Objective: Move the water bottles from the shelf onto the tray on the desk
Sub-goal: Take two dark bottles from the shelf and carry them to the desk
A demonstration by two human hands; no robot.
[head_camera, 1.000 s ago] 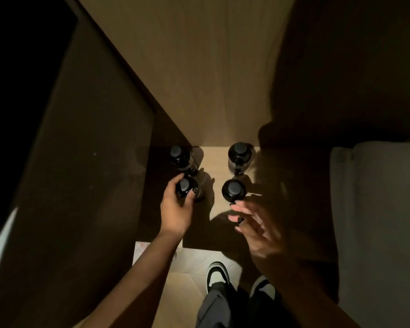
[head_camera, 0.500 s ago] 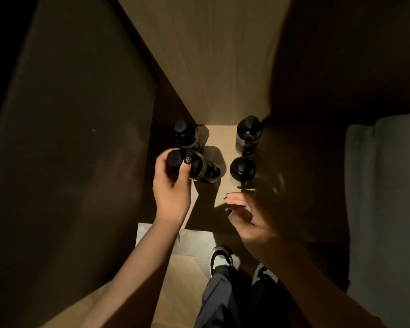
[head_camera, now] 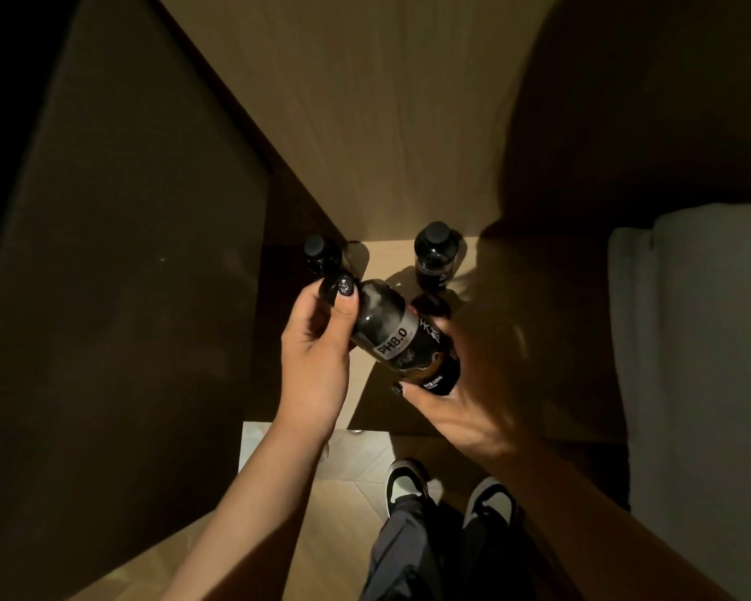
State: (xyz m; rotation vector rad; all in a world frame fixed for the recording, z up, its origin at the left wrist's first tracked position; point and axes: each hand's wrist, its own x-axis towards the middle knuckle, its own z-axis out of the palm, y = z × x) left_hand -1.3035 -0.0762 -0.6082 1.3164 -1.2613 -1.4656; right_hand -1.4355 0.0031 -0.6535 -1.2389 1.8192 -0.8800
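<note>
Change: held bottle (head_camera: 402, 338) now lifted off the shelf (head_camera: 380, 271) and tipped on its side, cap end toward the left hand; half a second ago it was still low by the other bottles, gripped by the left hand only. Right hand has come in from below and now takes the base end.
Left hand: left hand (head_camera: 317, 362) grips the neck and cap end, fingers (head_camera: 345, 297) curled round it, dark nails showing on top.
Right hand: right hand (head_camera: 465, 396) in shadow, wraps the base end from the right, thumb tip at the lower edge of the label; fingers clamped on the bottle, partly blurred.
Held bottle: dark, grey label band reading PH8.0, lies diagonally between the two hands, above the shelf surface.
Back-left bottle: back-left bottle (head_camera: 319, 253) upright on the shelf, just beyond the left fingers.
Back-right bottle: back-right bottle (head_camera: 434, 258) upright, beyond the right fingers, well lit cap.
Front-right bottle: front-right bottle (head_camera: 430, 305) only cap shows, just behind the held bottle, near the right fingers.
Tray: not in view.
Below hands: shoes (head_camera: 404, 483) and dark trousers on the pale floor (head_camera: 334, 505).
Right edge: grey fabric (head_camera: 690, 340), beside the right forearm.
</note>
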